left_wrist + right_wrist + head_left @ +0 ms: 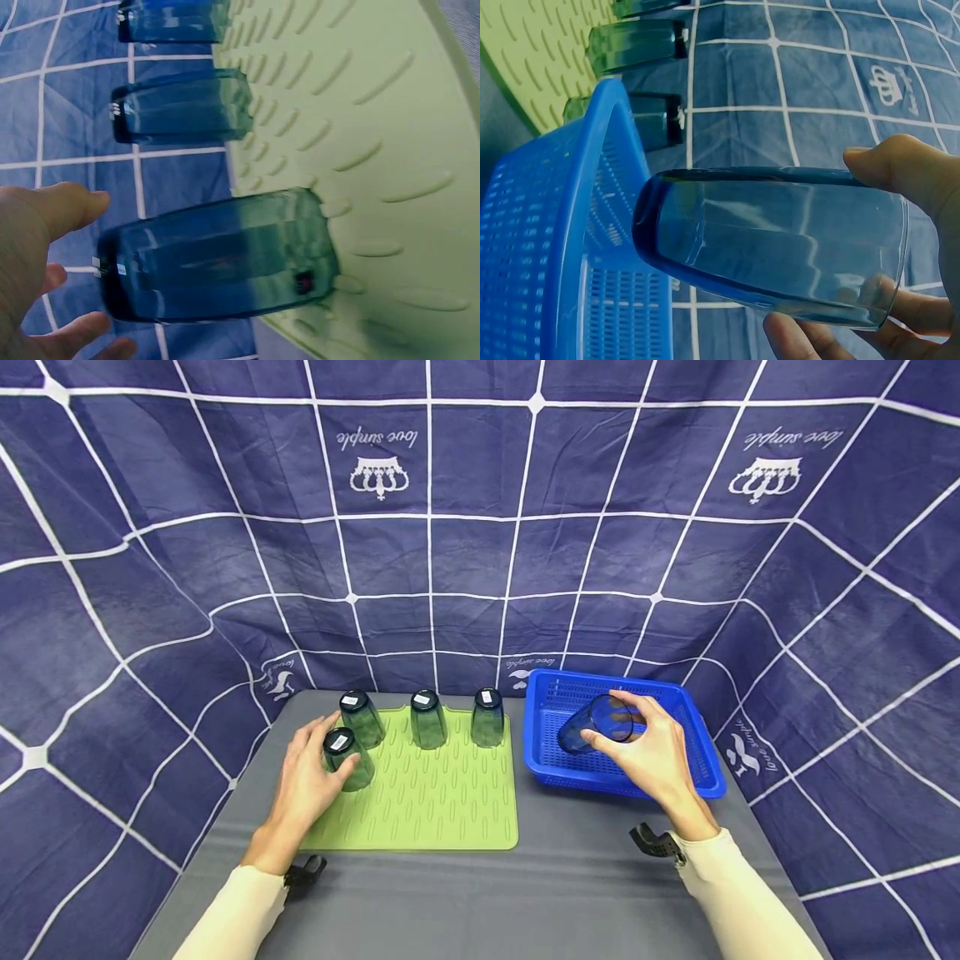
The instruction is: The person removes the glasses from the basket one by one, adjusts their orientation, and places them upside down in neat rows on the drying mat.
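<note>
On the left, my left hand (303,781) is spread around a blue-green drinking glass (356,770) that stands upside down on a light green mat (442,806). In the left wrist view, thumb and fingers stand apart from the glass (217,259), close to its dark upturned base. My right hand (660,750) grips another blue glass (579,732) near its open rim, thumb on one side and fingers on the other. This glass (780,247) is tilted over a blue plastic basket (532,727), its base end toward the basket.
Three more glasses stand upside down along the mat's back edge: a left one (363,724), a middle one (428,727) and a right one (487,724). The basket has perforated walls. A grey table (480,902) lies below, with a blue checked curtain (480,556) behind.
</note>
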`<state>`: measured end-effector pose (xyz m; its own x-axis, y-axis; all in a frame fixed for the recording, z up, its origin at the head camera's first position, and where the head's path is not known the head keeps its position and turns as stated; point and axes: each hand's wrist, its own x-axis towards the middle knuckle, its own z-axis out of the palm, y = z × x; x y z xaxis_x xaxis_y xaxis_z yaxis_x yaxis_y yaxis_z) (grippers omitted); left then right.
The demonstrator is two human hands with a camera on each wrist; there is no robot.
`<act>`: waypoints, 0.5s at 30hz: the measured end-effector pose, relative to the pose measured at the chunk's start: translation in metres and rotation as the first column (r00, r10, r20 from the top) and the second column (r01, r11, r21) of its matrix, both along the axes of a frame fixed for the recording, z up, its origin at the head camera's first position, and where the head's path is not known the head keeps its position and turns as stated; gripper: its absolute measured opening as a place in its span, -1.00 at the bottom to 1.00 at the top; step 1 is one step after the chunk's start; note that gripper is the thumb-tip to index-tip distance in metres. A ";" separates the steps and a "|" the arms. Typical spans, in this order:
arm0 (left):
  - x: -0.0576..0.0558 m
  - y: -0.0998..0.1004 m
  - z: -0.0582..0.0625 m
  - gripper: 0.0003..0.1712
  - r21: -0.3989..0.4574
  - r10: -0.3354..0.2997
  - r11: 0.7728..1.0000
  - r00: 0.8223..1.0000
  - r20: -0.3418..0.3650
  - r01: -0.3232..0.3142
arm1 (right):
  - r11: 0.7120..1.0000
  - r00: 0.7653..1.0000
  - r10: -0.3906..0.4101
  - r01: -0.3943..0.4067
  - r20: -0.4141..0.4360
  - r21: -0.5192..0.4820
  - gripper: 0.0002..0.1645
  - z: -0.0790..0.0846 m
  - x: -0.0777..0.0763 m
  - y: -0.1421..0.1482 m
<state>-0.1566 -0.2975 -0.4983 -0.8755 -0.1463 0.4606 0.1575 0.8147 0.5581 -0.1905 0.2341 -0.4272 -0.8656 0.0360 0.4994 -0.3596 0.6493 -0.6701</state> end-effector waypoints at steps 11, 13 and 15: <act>0.001 0.037 0.017 -0.25 -0.009 -0.083 0.996 0.967 -0.241 0.084 | 0.997 0.999 0.052 -0.053 -0.003 -0.052 -0.10 -0.003 0.006 -0.014; 0.003 0.047 0.017 -0.29 -0.005 -0.105 0.994 0.958 -0.268 0.108 | 0.996 0.998 0.066 -0.066 0.003 -0.063 -0.10 -0.003 0.008 -0.016; 0.006 0.057 0.017 -0.32 0.005 -0.124 0.991 0.951 -0.283 0.130 | 0.993 0.996 0.085 -0.084 0.012 -0.077 -0.10 -0.005 0.010 -0.017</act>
<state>-0.1507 -0.2402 -0.4816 -0.7225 -0.0559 0.6891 0.4123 0.7652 0.4944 -0.1803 0.2171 -0.4321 -0.8747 0.0000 0.4846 -0.4003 0.5637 -0.7225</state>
